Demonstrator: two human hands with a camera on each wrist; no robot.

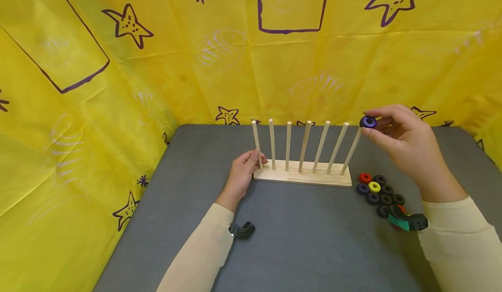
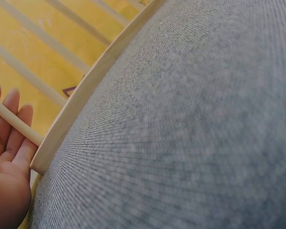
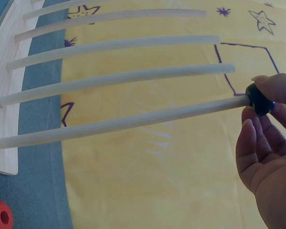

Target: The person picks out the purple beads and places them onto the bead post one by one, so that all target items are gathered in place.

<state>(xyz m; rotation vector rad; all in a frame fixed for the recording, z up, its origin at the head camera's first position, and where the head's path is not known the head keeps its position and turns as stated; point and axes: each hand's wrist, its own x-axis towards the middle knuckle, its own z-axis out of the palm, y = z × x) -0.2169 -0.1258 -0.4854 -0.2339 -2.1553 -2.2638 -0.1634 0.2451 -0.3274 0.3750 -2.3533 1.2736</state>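
Note:
A wooden peg rack point(image 1: 302, 178) with a row of upright pegs stands on the grey table. At its left end my left hand point(image 1: 244, 172) holds the outermost peg near the base, fingers behind it; in the left wrist view the left hand point(image 2: 12, 167) shows its palm beside the rack's end. My right hand point(image 1: 408, 146) pinches a dark blue ring point(image 1: 368, 122) between thumb and fingers at the top of the rightmost peg point(image 1: 350, 151). In the right wrist view the ring point(image 3: 260, 100) meets the peg's tip, its hole facing the peg.
Right of the rack lies a loose group of rings: red point(image 1: 365, 178), yellow point(image 1: 374, 187), dark blue point(image 1: 362, 189) and black point(image 1: 398, 199). My right wrist strap point(image 1: 408, 220) hides some of them. A yellow patterned cloth point(image 1: 157, 78) hangs behind and at the sides.

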